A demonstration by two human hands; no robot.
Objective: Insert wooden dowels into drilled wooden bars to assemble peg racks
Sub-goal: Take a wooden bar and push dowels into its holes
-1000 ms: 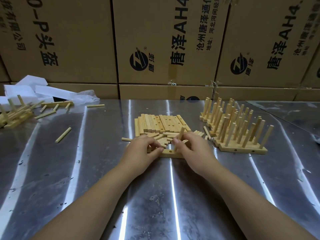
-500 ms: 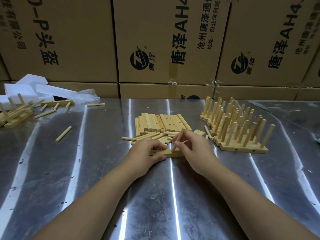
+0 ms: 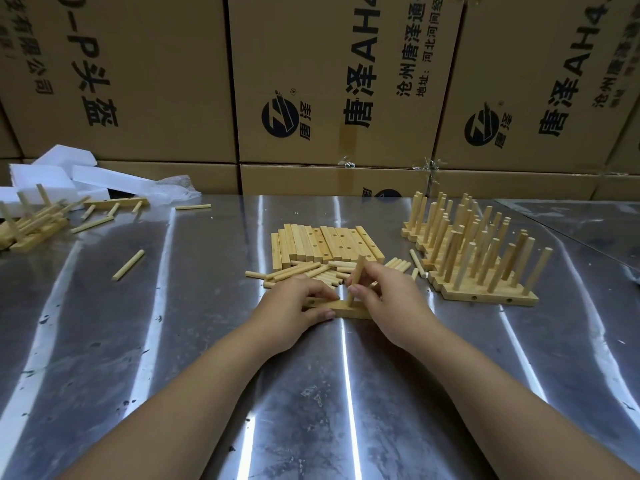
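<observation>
Right hand [image 3: 388, 299] pinches dowel [image 3: 356, 282] upright in bar [image 3: 349, 310].

two hands, left hand [image 3: 294, 306] and right hand [image 3: 388, 299], with one bar [image 3: 349, 311] and one upright dowel [image 3: 358, 275] between them. centre frame: about ten spare bars [image 3: 325, 244]; loose dowels [image 3: 311, 271] too jumbled to count. right: several finished racks [image 3: 485, 292]. upper left: about three foam blocks [image 3: 45, 174].

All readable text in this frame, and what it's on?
"-P头盔": left brown cardboard box, start cut off.
"有限公司": same box, start cut off.
"唐泽AH4": middle brown cardboard box and right brown cardboard box, end cut off.
"唐泽", "®": round black logo, both boxes.
"沧州唐泽通", "地址:河北河间经": middle box, cut off.
Right box's small print: blurred.
</observation>
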